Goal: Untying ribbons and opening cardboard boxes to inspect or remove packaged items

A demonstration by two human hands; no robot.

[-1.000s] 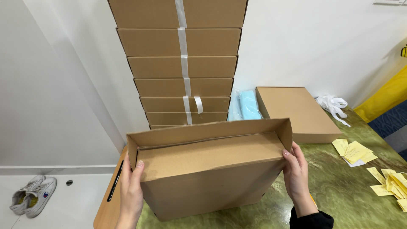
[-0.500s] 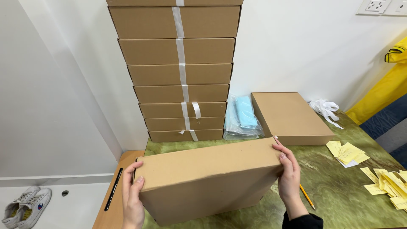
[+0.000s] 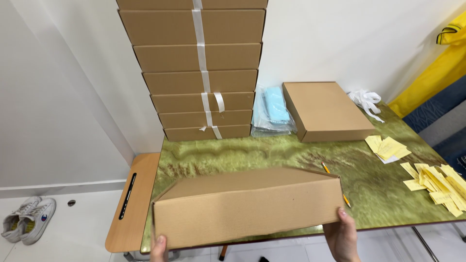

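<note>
I hold a flat brown cardboard box (image 3: 247, 204) over the near edge of the green marbled table (image 3: 272, 155), its long side face turned towards me. My left hand (image 3: 158, 248) grips the box's lower left corner; only the fingers show. My right hand (image 3: 342, 236) grips the lower right corner from below. The box looks closed, and its top slopes away from me.
A tall stack of taped cardboard boxes (image 3: 201, 87) stands at the back against the wall. Beside it lie a pack of blue items in plastic (image 3: 273, 110) and another flat box (image 3: 325, 110). Yellow paper slips (image 3: 432, 179), a pencil (image 3: 335, 184), a wooden stool (image 3: 131, 204) and shoes (image 3: 26, 225) are around.
The box's open flap has been folded shut, and the box has tipped down and lowered towards the table's near edge. My view has tilted, showing more tabletop.
</note>
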